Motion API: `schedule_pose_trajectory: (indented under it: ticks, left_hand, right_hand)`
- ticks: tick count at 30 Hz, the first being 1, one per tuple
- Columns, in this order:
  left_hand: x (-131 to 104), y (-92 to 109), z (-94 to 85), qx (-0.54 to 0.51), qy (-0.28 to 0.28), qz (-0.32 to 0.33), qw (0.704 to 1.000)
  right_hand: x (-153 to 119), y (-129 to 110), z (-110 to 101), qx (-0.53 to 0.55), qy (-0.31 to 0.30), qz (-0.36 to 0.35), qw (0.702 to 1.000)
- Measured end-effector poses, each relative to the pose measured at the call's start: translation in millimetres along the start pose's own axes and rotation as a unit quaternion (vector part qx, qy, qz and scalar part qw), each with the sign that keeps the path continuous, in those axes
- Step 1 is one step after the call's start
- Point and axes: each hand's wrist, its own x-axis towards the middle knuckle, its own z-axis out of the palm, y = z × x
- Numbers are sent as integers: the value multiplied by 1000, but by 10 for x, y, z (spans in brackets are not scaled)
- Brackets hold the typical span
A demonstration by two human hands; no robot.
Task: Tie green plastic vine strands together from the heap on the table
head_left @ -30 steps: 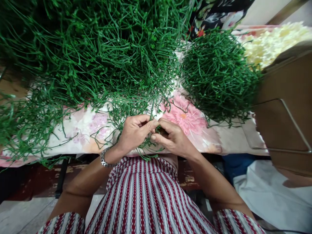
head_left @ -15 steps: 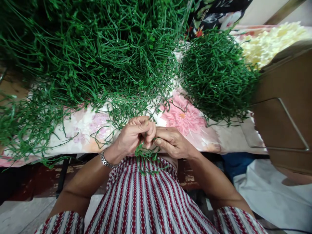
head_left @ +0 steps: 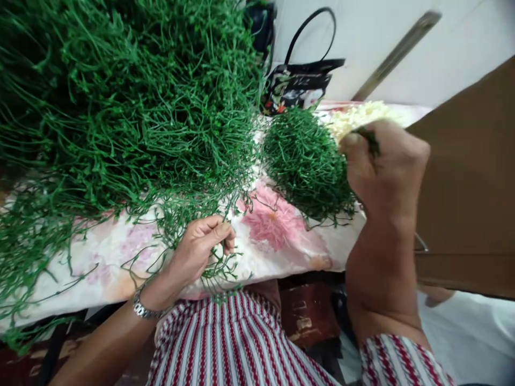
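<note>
My left hand [head_left: 205, 244], with a metal watch on its wrist, is closed in a pinch on thin green plastic stems [head_left: 221, 271] that hang below its fingers near the table's front edge. My right hand [head_left: 388, 155] is raised at the right, in front of pale yellow flowers [head_left: 364, 115] and beside a cardboard box. Its fingers are closed, and a dark green bit of stem shows between them. A smaller heap of green stems [head_left: 306, 161] lies just left of the right hand.
A large pile of green stems [head_left: 132, 107] covers the left and back of the flowered tablecloth [head_left: 277, 220]. A black floral handbag [head_left: 301, 80] stands behind the smaller heap. The tall cardboard box [head_left: 466, 187] is at the right, with white cloth [head_left: 470, 332] below it.
My right hand has left the left hand and risen to the upper right with green stem in it. My left hand still pinches stems. The view has swung right.
</note>
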Motion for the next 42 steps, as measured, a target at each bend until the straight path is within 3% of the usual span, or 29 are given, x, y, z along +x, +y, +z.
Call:
schedule_pose_trajectory:
  ticks: [2, 4, 7, 9, 12, 16, 19, 21, 22, 25, 27, 31, 34, 37, 40, 42]
  left_hand:
    - [12, -4, 43, 9, -12, 12, 1000]
    - [17, -9, 71, 19, -24, 18, 999]
    - [18, -2, 82, 33, -28, 27, 999]
    - [16, 19, 77, 36, -18, 33, 999]
    - [17, 68, 69, 21, 4, 44, 999]
    - [67, 103, 59, -24, 7, 74, 997]
    - [131, 93, 46, -34, 15, 95, 995]
    - [160, 80, 45, -34, 21, 108, 993]
    - [168, 74, 49, -33, 23, 116, 992]
    - [169, 54, 76, -30, 30, 146, 988]
    - [161, 40, 94, -21, 34, 165, 986]
    - [154, 21, 88, 12, 19, 188, 982]
    - [118, 40, 36, 37, 12, 195, 980]
    - [-2, 95, -31, 127, 45, 220, 966]
    - [-175, 133, -76, 313, 96, 252, 911]
    - [-263, 115, -85, 448, 80, 266, 850]
  right_hand:
    - [223, 218, 149, -89, -44, 19, 995]
    - [355, 410, 391, -144, -165, 46, 975]
    - [411, 586, 649, -136, -258, 44, 955]
    - [400, 599, 621, -121, -246, 40, 961]
    - [368, 495, 344, -83, -201, 9, 976]
    - [245, 248, 46, -71, -207, -67, 973]
    - [-7, -42, 59, -30, -134, -93, 986]
    - [-236, -286, 132, 84, -120, -87, 985]
    - [-355, -411, 178, 163, -163, -89, 969]
    - [-673, -733, 344, 329, -318, -105, 883]
    - [-829, -867, 461, 405, -366, -66, 835]
    - [-1015, -947, 630, 530, -347, 69, 771]
    - [-1081, -936, 672, 572, -314, 136, 745]
    - [-1114, -933, 677, 591, -283, 177, 734]
    - [-1130, -948, 682, 594, -244, 195, 741]
    - [-1134, -967, 685, 589, -226, 200, 750]
